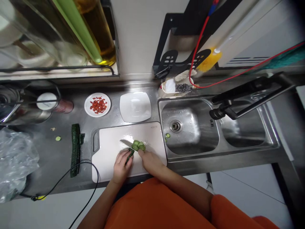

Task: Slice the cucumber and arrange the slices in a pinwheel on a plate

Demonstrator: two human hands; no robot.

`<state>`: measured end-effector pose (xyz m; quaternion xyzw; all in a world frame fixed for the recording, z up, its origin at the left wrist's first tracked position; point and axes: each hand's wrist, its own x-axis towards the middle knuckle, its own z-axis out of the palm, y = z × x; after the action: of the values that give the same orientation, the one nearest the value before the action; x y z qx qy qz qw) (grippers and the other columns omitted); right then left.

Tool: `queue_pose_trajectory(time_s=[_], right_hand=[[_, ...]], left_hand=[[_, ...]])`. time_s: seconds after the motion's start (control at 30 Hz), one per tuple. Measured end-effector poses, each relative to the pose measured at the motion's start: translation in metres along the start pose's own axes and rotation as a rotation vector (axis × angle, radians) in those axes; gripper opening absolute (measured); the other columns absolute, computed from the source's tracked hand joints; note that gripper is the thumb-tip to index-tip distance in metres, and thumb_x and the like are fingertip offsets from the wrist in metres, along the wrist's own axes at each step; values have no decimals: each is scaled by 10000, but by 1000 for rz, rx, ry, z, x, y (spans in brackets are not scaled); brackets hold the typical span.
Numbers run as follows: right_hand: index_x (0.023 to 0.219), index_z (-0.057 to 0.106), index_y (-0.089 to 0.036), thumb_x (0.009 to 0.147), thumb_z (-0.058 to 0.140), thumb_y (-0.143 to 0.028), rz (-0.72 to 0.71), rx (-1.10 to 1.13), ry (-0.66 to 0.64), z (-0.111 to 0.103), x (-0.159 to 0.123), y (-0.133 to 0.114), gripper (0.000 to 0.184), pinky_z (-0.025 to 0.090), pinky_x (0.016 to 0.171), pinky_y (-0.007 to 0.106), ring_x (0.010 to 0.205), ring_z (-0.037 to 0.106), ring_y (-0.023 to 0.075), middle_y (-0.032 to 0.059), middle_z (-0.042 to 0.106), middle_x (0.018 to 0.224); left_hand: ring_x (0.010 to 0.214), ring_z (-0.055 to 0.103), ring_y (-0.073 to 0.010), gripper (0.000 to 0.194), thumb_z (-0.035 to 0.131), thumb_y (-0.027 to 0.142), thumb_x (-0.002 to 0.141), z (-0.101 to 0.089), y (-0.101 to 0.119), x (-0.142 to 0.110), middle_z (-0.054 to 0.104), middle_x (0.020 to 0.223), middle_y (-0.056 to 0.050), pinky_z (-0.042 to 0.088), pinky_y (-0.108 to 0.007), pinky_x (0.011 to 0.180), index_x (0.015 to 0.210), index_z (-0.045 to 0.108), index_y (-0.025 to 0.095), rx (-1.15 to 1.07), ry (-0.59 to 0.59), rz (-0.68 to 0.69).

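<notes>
A white cutting board [109,156] lies on the steel counter in front of me. My left hand [122,167] is closed on a piece of cucumber [130,155], pinning it to the board. My right hand [150,160] is wrapped round the handle of a knife [126,143], whose blade lies across the cucumber's cut end. Several thin cucumber slices [138,145] lie piled just beyond the blade.
A whole cucumber [75,149] lies left of the board. Behind it stand a small plate of red bits [97,104] and an empty white plate [135,107]. A double sink [190,127] with a black tap [247,95] is at right. A black cable [78,181] crosses the counter's front; a plastic bag [14,162] sits far left.
</notes>
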<state>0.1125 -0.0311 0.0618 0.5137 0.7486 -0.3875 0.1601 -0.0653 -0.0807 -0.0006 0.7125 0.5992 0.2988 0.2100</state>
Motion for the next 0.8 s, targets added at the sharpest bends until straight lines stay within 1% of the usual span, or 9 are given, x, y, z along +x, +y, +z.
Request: queue_pose_trajectory(time_s=[0.07,0.17,0.23,0.3,0.4,0.53,0.67,0.73,0.8], right_hand=[[1222,470,-190,850,314,-86,24,5,-18,-2,-2,1,417,416,672,287,842,600,215,96,637,962],[1289,426,-193,844,326,-94,79,5,-27,-7,-7,4,466,401,676,293,853,592,226,101,633,984],[1300,418,-213,858,325,-113,99,23,-16,-10,-12,7,463,390,673,289,842,590,222,90,629,991],[1258,457,-228,882,309,-142,110,31,6,-15,-19,10,413,379,662,284,830,590,219,80,626,988],[1203,493,-238,897,299,-162,112,0,36,-21,-28,14,370,364,645,276,816,590,211,76,620,992],[1186,494,-235,882,329,-135,67,-79,50,-19,-40,21,360,355,637,269,799,582,190,78,603,998],[1167,497,-220,867,359,-102,-31,-170,86,-9,-47,29,351,357,664,269,820,566,183,79,582,1023],[1138,510,-214,878,373,-116,-70,-211,116,-4,-48,31,310,360,677,273,829,559,182,78,573,1043],[1135,508,-210,894,378,-134,-102,-247,151,-2,-47,33,284,365,694,281,846,551,185,81,563,1067]], left_hand=[[1007,586,-184,236,537,240,845,-13,-10,1,642,1052,-68,462,-346,929,1066,611,203,72,33,-85],[991,584,-193,258,549,311,836,-36,-35,8,644,1040,-72,459,-341,899,1058,610,195,215,171,-242],[967,581,-200,264,530,324,840,-47,-51,15,642,1024,-83,460,-339,867,1047,610,181,283,216,-315],[960,571,-208,263,519,318,837,-53,-63,21,640,1006,-88,449,-341,862,1037,606,171,310,217,-343],[958,559,-213,257,510,298,826,-53,-69,28,627,991,-91,433,-342,867,1030,594,165,301,210,-344],[1058,513,-243,279,519,300,818,-52,-61,30,588,1079,-126,386,-391,942,1044,587,152,328,248,-295],[1082,499,-245,273,520,307,833,-51,-41,35,585,1099,-129,357,-412,972,1050,597,159,292,237,-183],[1027,526,-220,246,515,306,845,-44,-26,41,620,1028,-97,389,-378,933,1039,601,182,180,164,-133],[981,540,-209,217,562,337,823,-34,-9,50,641,983,-67,405,-357,897,989,617,209,62,-9,-84]])
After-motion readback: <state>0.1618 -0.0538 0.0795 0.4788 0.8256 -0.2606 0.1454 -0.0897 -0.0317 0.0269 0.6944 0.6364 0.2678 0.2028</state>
